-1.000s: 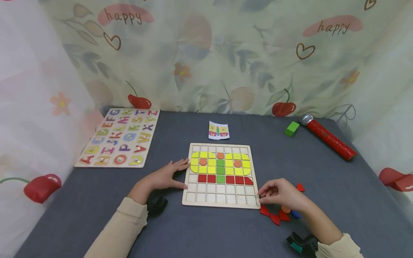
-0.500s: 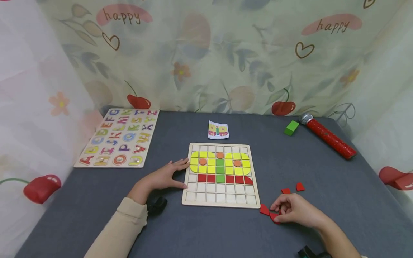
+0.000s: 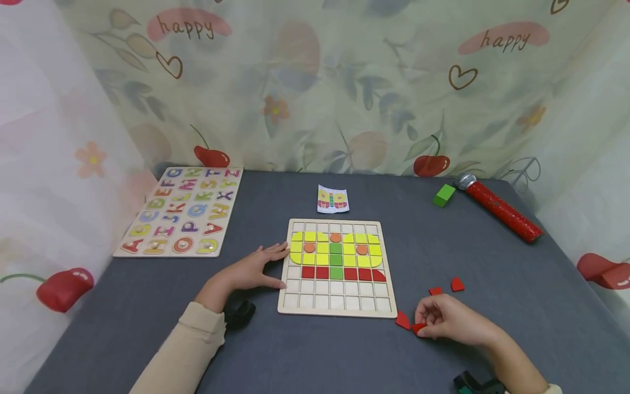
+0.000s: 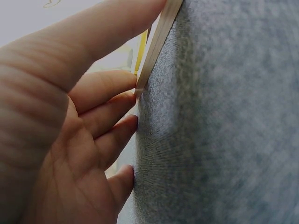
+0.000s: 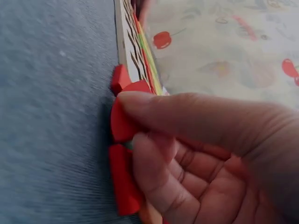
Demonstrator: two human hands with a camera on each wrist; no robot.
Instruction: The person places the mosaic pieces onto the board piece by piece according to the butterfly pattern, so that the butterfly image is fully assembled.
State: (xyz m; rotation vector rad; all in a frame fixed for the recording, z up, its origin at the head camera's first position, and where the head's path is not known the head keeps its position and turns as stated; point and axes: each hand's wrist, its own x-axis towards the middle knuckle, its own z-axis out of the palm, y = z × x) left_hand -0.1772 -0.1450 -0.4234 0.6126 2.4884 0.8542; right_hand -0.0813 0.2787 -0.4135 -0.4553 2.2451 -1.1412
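A wooden grid board (image 3: 344,301) lies mid-table, with yellow, orange, green and red tiles (image 3: 365,274) set in its squares. Along its left edge rests my left hand (image 3: 248,271), fingers and thumb extended; the left wrist view shows fingertips at the board's side (image 4: 158,46). Beyond the board's lower right corner, my right hand (image 3: 453,322) pinches a red quarter-round tile (image 5: 122,128) between thumb and index finger. That tile is tilted up from the table. Another red tile (image 3: 402,320) lies by the board's corner, and a red tile (image 5: 124,182) is under the fingers.
Two red tiles (image 3: 458,284) lie beyond my right hand. Behind the board is a small card (image 3: 332,199) with a butterfly picture. An alphabet board (image 3: 169,241) lies at the left. A green block (image 3: 444,195) and a red microphone (image 3: 504,210) are at the back right.
My right hand has moved from the board's lower right corner down to the loose tiles and has picked at one red tile, now raised. The left hand has stayed in place.
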